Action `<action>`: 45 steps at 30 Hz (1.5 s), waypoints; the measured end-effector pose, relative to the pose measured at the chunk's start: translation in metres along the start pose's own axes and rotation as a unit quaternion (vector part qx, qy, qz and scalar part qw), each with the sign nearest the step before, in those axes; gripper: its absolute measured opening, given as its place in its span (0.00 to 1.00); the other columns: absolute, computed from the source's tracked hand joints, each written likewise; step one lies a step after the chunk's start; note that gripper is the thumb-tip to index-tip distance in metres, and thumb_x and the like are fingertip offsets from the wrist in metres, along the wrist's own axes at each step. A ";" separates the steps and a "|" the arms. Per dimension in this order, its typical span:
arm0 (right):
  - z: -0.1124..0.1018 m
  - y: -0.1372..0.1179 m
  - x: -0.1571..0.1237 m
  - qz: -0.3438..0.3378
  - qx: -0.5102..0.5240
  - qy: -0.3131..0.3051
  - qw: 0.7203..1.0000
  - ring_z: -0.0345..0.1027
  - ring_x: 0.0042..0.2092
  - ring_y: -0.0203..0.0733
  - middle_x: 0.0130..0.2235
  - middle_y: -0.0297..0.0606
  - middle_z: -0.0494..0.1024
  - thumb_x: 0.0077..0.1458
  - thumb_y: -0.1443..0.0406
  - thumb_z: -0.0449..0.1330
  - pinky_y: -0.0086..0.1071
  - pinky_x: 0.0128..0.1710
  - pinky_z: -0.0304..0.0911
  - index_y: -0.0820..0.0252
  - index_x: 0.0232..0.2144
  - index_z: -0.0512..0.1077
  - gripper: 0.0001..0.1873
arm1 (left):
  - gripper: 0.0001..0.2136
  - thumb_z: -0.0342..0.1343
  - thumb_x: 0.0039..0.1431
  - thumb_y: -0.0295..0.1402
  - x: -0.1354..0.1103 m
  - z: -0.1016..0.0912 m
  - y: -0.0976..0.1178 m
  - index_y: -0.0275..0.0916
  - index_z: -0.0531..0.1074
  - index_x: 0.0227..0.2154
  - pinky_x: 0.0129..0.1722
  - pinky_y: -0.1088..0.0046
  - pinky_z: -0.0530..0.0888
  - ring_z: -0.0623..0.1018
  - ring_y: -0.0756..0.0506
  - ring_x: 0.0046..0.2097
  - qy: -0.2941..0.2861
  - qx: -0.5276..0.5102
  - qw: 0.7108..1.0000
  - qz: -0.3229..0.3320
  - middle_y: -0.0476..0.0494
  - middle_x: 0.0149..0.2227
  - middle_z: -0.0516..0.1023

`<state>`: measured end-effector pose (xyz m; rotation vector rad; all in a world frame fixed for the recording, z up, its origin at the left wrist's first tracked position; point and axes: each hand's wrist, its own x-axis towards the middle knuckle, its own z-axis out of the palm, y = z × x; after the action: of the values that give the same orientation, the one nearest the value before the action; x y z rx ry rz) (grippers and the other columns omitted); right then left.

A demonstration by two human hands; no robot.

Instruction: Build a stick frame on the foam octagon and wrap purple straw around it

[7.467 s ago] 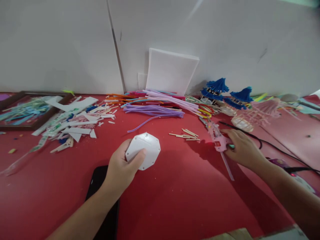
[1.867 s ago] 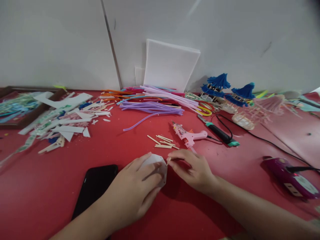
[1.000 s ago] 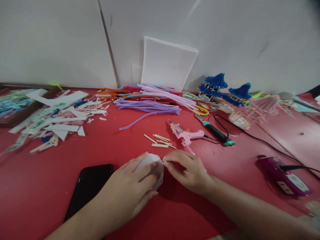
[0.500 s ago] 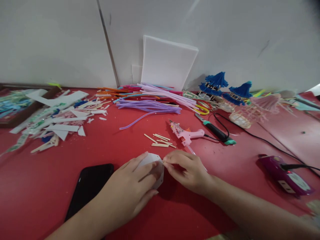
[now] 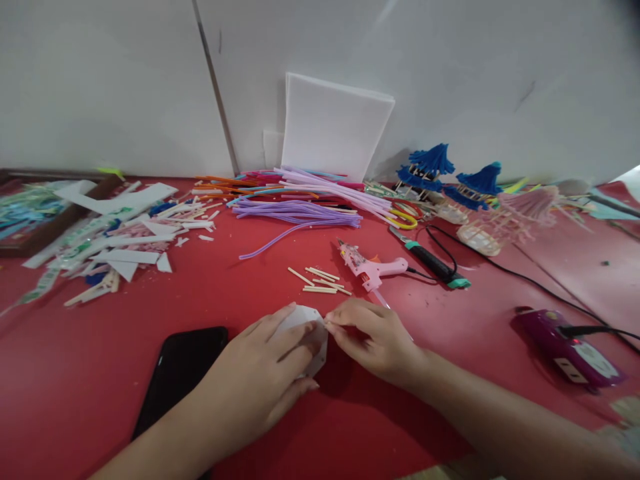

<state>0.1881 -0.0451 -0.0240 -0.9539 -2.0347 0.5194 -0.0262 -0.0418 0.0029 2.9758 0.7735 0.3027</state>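
Note:
My left hand [image 5: 260,377] lies flat on a white octagonal foam piece [image 5: 314,337] on the red table, pressing it down with fingers stretched out. My right hand [image 5: 373,337] pinches a small wooden stick at the piece's right edge; the stick is nearly hidden by my fingertips. A pink hot glue gun [image 5: 373,267] lies just beyond my right hand, with several short wooden sticks [image 5: 320,280] to its left.
A black phone [image 5: 183,373] lies left of my left hand. Purple and coloured pipe cleaners [image 5: 305,207], scissors [image 5: 407,217], blue tassel models [image 5: 453,177] and a white foam board [image 5: 335,127] stand by the wall. Paper scraps [image 5: 115,233] at left; purple power strip [image 5: 570,347] at right.
Both hands have stayed at the white piece over the last second. Earlier, my right hand held the glue gun, which now lies on the table.

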 end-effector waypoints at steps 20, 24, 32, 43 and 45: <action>-0.012 0.010 0.024 -0.009 -0.260 -0.084 0.962 0.66 0.45 0.45 0.43 0.41 0.77 0.57 0.74 0.53 0.41 0.49 0.62 0.63 0.45 0.70 0.14 | 0.21 0.54 0.51 0.28 -0.005 -0.001 0.004 0.35 0.63 0.50 0.57 0.51 0.65 0.62 0.36 0.60 0.032 -0.126 0.989 -0.074 0.34 0.57 0.67; -0.007 0.013 0.024 -0.018 -0.276 -0.129 0.952 0.67 0.43 0.46 0.40 0.43 0.78 0.57 0.73 0.54 0.40 0.46 0.65 0.66 0.45 0.71 0.13 | 0.26 0.57 0.53 0.41 -0.005 0.008 0.000 0.33 0.62 0.51 0.52 0.49 0.69 0.66 0.33 0.58 0.034 -0.101 0.988 -0.109 0.30 0.55 0.69; -0.006 0.003 0.027 -0.025 -0.331 -0.184 0.925 0.68 0.41 0.49 0.38 0.48 0.77 0.53 0.75 0.57 0.41 0.42 0.66 0.71 0.43 0.72 0.13 | 0.21 0.51 0.51 0.26 -0.001 0.000 0.004 0.35 0.62 0.50 0.54 0.52 0.68 0.65 0.36 0.59 0.008 -0.117 0.987 -0.109 0.33 0.56 0.68; -0.016 -0.005 0.034 0.036 -0.308 -0.183 0.933 0.69 0.37 0.45 0.34 0.44 0.75 0.52 0.76 0.56 0.37 0.38 0.66 0.64 0.29 0.73 0.07 | 0.21 0.53 0.54 0.30 0.001 0.000 -0.002 0.35 0.62 0.51 0.54 0.53 0.69 0.66 0.36 0.58 0.003 -0.112 0.989 -0.091 0.34 0.55 0.69; -0.019 -0.007 0.030 0.052 -0.259 -0.093 0.960 0.69 0.37 0.43 0.34 0.43 0.75 0.53 0.74 0.56 0.37 0.39 0.66 0.63 0.28 0.72 0.07 | 0.20 0.53 0.54 0.31 0.000 0.001 -0.003 0.36 0.63 0.51 0.54 0.53 0.69 0.66 0.36 0.58 0.009 -0.109 0.990 -0.085 0.34 0.55 0.70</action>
<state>0.1893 -0.0260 0.0065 -1.3678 -2.3566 0.1254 -0.0275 -0.0391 0.0014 2.6872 0.9252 0.3774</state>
